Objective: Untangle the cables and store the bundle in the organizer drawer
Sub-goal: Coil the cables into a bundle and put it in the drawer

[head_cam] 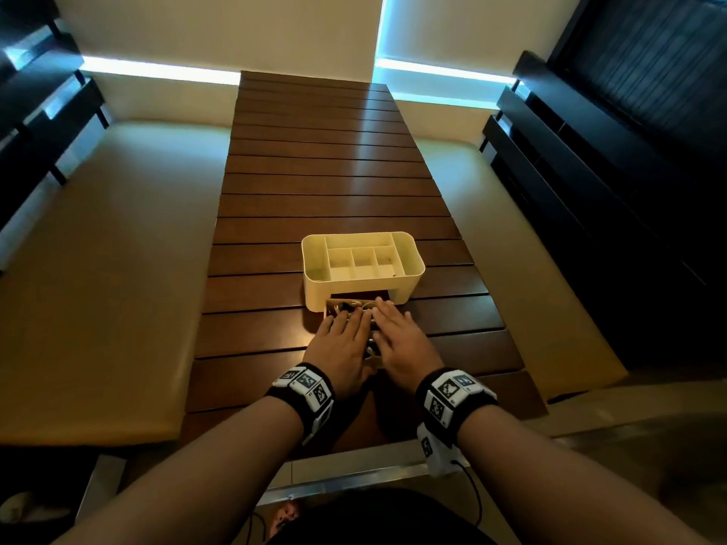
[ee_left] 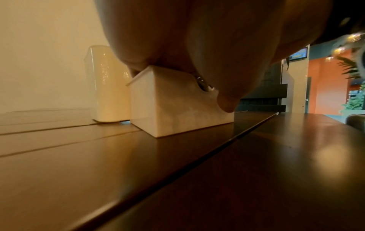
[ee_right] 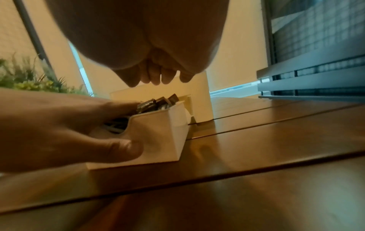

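Where the slatted brown table carries the work, item one is a cream plastic organizer, standing upright near the table's near end. Its open top is divided into one long rear compartment, three small square compartments in a row before it, and a side compartment at each end; no contents show in any of them. Item two is the organizer drawer, same cream plastic, pulled out toward the person from the slot at the organizer's base and resting on the table, its front wall cut with a curved finger notch. Contents of the drawer: the cable bundle, dark and pale cords with dark plug ends that rise above the drawer's rim; individual cables cannot be told apart. The left hand lies over the drawer's left part, fingers extended flat on the bundle, thumb set against the front wall below the notch. The right hand lies alongside it over the right part, fingers straight and close together, palm down above the cables; whether its fingertips press the bundle cannot be told. Both wrists wear black bands bearing printed square markers.
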`<state>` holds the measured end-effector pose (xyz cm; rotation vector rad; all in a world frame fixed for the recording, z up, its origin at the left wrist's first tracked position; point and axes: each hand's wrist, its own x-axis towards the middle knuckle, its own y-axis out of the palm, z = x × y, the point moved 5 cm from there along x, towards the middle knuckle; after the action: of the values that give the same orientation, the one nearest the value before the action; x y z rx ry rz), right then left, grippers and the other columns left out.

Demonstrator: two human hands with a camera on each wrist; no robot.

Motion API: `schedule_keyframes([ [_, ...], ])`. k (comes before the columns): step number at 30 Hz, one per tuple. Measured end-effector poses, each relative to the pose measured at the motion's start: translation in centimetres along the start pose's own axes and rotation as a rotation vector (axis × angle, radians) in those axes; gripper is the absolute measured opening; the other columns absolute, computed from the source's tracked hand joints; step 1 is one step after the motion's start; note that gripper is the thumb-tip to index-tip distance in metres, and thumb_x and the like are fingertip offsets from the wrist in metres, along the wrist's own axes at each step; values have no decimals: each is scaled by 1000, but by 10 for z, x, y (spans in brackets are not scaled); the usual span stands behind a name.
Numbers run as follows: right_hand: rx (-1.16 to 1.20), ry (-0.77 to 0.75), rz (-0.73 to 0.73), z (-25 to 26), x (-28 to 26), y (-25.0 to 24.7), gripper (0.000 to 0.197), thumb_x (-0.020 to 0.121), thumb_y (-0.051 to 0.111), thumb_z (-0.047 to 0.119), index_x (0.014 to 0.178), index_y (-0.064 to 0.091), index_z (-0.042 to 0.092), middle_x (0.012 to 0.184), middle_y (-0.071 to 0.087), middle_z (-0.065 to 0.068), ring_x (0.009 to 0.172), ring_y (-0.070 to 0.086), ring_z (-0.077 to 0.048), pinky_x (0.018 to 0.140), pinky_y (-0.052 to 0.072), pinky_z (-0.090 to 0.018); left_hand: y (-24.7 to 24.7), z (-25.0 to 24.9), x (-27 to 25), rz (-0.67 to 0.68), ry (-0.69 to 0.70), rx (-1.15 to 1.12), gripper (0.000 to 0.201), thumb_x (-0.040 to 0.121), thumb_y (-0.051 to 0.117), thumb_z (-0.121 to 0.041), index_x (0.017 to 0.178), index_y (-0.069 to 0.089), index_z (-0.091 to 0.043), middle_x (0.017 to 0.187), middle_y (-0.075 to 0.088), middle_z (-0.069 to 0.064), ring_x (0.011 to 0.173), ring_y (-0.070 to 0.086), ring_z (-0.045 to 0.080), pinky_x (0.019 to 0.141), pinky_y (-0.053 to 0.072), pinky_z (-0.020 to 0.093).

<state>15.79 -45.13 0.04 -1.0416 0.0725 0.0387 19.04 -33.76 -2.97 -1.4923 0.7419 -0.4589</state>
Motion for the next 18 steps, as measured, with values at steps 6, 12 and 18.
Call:
schedule_keyframes([
  [6, -363, 0, 203, -8, 4, 12, 54, 107, 29, 31, 158, 17, 17, 167, 10, 3, 153, 4, -14, 122, -1, -42, 3, 0, 1, 30, 5, -25, 84, 98, 26, -60, 158, -8, -12, 167, -6, 11, 154, -2, 30, 124, 0, 48],
  [12, -319, -49, 203, -4, 8, 10, 57, 106, 37, 27, 158, 16, 15, 166, 14, -1, 153, 10, -18, 122, 3, -40, -3, 1, 0, -29, 29, 48, 103, 89, 23, -78, 153, -19, -9, 160, -30, 14, 149, -27, 28, 121, -14, 53],
  [18, -189, -24, 254, -6, 3, 11, 62, 104, 44, 18, 157, 14, 6, 167, 3, -8, 153, -3, -20, 119, -4, -27, -1, 16, 16, 60, 14, 11, 99, 89, 7, -78, 158, -7, -8, 166, -11, 15, 154, -11, 27, 122, -12, 46],
])
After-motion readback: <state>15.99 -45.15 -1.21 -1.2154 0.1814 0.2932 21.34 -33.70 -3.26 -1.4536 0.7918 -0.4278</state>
